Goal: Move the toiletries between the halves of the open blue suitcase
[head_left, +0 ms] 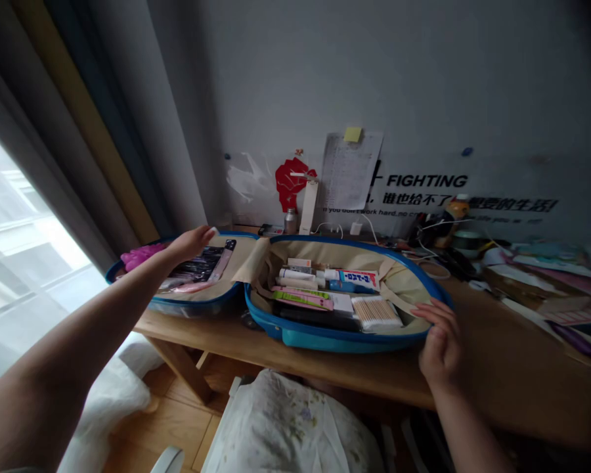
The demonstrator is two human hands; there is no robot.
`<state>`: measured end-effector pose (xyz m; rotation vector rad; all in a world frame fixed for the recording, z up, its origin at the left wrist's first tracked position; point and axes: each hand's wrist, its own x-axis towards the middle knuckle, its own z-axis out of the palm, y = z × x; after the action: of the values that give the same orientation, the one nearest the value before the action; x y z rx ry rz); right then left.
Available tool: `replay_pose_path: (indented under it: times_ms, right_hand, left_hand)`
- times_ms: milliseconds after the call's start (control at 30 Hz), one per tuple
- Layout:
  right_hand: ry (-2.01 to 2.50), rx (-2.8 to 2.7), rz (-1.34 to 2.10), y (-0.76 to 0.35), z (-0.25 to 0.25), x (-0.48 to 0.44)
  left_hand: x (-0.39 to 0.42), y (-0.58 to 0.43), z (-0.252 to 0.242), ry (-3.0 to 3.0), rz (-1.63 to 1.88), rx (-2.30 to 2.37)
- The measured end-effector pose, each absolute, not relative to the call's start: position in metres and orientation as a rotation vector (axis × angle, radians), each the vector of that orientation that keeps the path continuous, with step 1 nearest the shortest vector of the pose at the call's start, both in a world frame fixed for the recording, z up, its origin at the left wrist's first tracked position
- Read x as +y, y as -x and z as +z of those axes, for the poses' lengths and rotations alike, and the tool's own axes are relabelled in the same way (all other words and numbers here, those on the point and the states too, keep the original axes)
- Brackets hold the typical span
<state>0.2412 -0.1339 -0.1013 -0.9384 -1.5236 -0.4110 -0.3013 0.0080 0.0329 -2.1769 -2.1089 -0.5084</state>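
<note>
Wooden worktop (pixel 492 348) against grey wall, curtain (pixel 44 190) and bright window (pixel 24 282) on the left, wood floor (pixel 172 427) below. Open blue suitcase (pixel 320 340) lies flat on it, lid half to the left, overhanging the worktop's left end near the curtain. Main half holds tubes (pixel 300 282) and a box of cotton swabs (pixel 375 313).

Left hand (pixel 190 244): fingers straight, nothing held, at the lid's far rim. Right hand (pixel 440 345): fingers half curled on the case's right rim; cannot tell if gripping.

Bare wood strip along the case's front, near the worktop's front edge. More bare wood to the right, up to a pile of papers (pixel 546 295).
</note>
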Motion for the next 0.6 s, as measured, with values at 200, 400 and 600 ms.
replay_pose_path:
  times_ms: [200, 400, 600]
  right_hand:
    - [0.921, -1.523, -0.423, -0.239, -0.102, -0.133]
    - [0.924, -1.529, -0.404, -0.241, -0.102, -0.133]
    - [0.952, -1.513, -0.375, -0.247, -0.108, -0.141]
  left_hand:
    - [0.026, 0.197, 0.04, 2.625, -0.532, -1.8]
    - [0.037, 0.122, 0.021, 2.88, -0.261, -1.59]
    - [0.04, 0.1, -0.002, 2.912, -0.026, -1.568]
